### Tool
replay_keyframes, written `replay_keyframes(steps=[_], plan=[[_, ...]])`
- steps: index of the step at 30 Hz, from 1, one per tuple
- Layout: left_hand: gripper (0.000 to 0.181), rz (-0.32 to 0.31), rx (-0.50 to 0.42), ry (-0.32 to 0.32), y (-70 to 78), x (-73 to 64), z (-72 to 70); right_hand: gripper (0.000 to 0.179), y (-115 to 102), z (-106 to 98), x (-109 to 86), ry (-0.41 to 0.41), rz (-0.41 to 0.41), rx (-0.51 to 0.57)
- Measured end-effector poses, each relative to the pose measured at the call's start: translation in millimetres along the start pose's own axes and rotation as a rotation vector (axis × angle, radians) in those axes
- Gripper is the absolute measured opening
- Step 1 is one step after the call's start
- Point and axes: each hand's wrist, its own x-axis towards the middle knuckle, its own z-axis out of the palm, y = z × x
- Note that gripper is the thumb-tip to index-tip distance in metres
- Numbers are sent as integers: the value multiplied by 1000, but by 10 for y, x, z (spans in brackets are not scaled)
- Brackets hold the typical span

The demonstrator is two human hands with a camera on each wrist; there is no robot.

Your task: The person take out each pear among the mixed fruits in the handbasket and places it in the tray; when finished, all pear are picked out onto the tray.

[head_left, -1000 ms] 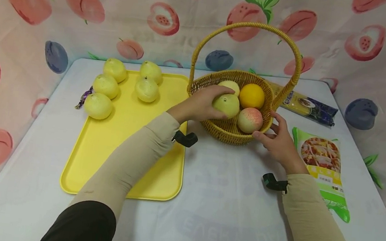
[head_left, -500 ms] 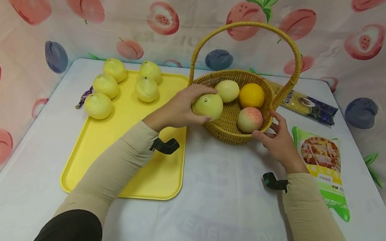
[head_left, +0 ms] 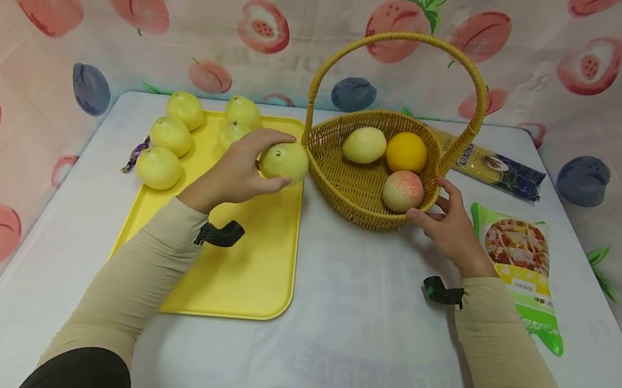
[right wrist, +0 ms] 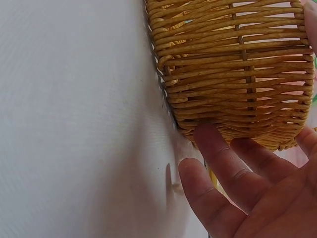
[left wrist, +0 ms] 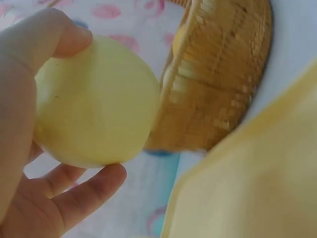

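Observation:
My left hand (head_left: 241,170) grips a pale yellow-green pomelo (head_left: 284,163), thumb on one side and fingers on the other. In the head view it overlaps the right part of the yellow tray (head_left: 244,276). The left wrist view shows the pomelo (left wrist: 99,104) large, with the wicker basket (left wrist: 213,74) beside it. My right hand (head_left: 451,226) holds the basket (head_left: 344,204) by its right front rim, thumb at the rim and fingers against the outer weave (right wrist: 237,84). Inside the basket lie a pale yellow fruit (head_left: 365,145), an orange (head_left: 406,152) and a peach (head_left: 403,192).
Several similar pomelos (head_left: 158,168) sit at the tray's left and back, one partly behind my left hand. A purple wrapped item (head_left: 135,155) lies left of them. Right of the basket are a long noodle packet (head_left: 498,170) and a green food bag (head_left: 522,263).
My left hand has lifted the pomelo out of the basket and carried it left, over to the tray's right side. The right hand has stayed on the basket rim.

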Motion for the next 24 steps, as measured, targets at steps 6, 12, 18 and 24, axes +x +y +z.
replay_keyframes(steps=[6, 12, 18, 24], plan=[[59, -87, 26, 19, -169, -155, -113, 99, -15, -4, -14, 0, -1, -12], [58, -201, 44, 16, -329, -321, -184, 99, -27, 3, -43, -5, -10, -8], [57, -265, 47, 25, -490, -424, -231, 99, -24, 0, -38, 0, -13, -13], [57, -318, 18, 24, -594, -481, -263, 99, -29, -2, -39, -4, -5, -10]])
